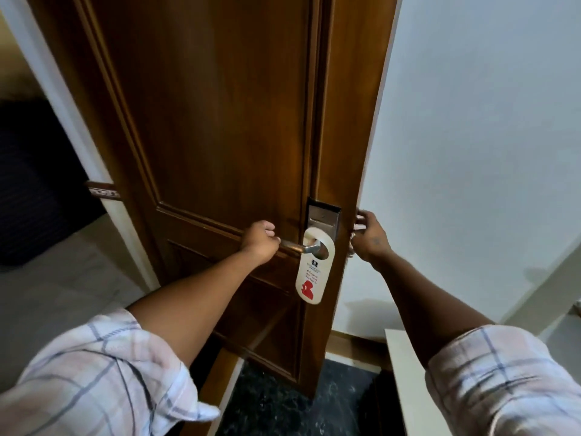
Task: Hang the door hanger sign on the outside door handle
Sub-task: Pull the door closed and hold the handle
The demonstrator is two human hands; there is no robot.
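A cream door hanger sign (310, 280) with red lettering and a red figure hangs from the metal lever handle (298, 247) of a brown wooden door (204, 121). Its hole sits around the lever near the lock plate (323, 217). My left hand (259, 242) is closed around the free end of that lever, left of the sign. My right hand (369, 237) reaches past the door's edge and grips the handle on the other side, which is mostly hidden behind the door.
The door stands ajar, its edge (352, 152) facing me. A white wall (471, 136) lies to the right, and a white ledge (405, 372) sits at lower right. Dark marbled floor (283, 401) shows below. Through the opening on the left are a pale floor and a dark object (37, 184).
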